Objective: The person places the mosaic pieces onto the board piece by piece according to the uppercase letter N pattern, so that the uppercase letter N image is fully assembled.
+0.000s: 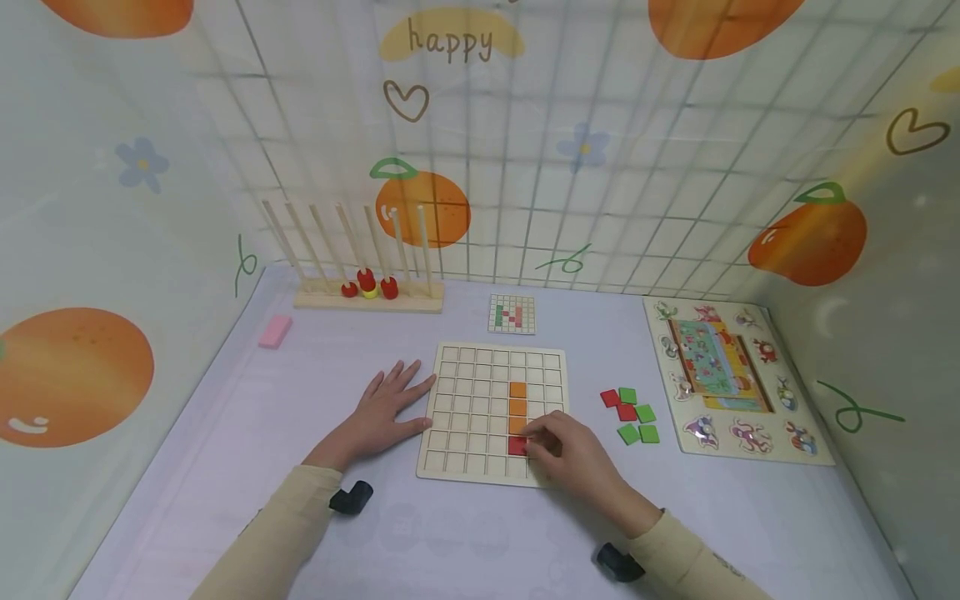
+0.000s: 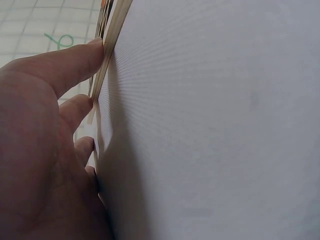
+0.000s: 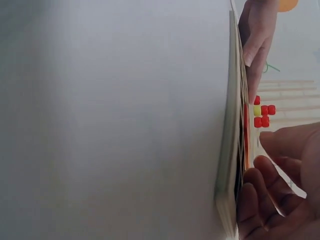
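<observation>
A wooden grid board (image 1: 468, 417) lies flat on the table. One column holds three orange tiles (image 1: 517, 407) with a red tile (image 1: 517, 447) directly below them. My left hand (image 1: 380, 417) rests on the table with fingers spread; its thumb and index fingertip touch the board's left edge. In the left wrist view those fingertips (image 2: 95, 52) meet the edge. My right hand (image 1: 573, 458) is over the board's lower right, bent fingertips at the red tile. The right wrist view shows its fingers (image 3: 248, 197) beside the board, with the thumb apart and no tile between them.
Loose red and green tiles (image 1: 627, 412) lie right of the board. A small pattern card (image 1: 513, 314) is behind it. A bead-peg stand (image 1: 367, 302) and a pink block (image 1: 275, 331) stand back left. A picture puzzle board (image 1: 720, 437) lies at the right.
</observation>
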### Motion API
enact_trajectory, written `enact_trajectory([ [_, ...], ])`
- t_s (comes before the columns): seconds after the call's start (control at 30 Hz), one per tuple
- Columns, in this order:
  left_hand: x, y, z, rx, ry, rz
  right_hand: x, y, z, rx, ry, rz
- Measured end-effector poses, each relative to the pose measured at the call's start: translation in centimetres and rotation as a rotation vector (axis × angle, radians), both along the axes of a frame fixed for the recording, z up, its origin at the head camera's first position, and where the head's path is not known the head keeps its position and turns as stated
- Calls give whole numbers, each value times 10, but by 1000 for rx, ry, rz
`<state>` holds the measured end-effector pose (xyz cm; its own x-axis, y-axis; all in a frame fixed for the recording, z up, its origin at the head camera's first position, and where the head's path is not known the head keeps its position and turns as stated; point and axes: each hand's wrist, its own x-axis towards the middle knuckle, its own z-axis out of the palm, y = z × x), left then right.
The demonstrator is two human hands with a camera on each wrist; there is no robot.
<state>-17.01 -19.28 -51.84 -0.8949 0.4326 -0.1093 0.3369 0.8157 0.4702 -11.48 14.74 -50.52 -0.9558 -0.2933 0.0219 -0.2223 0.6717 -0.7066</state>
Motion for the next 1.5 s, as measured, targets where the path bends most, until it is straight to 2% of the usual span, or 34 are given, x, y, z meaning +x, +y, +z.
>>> enact_trajectory([
  [0.27,0,0,0,0,14,-2,-2,17,6,21,-23,-65],
  [0.8,0,0,-3,5,24,-3,-12,53,7,88,-59,-164],
  [1.17,1,-1,-1,0,21,0,-25,83,11,144,39,-174],
  [1.5,0,0,0,3,18,-1,-41,103,14,213,-2,-196],
])
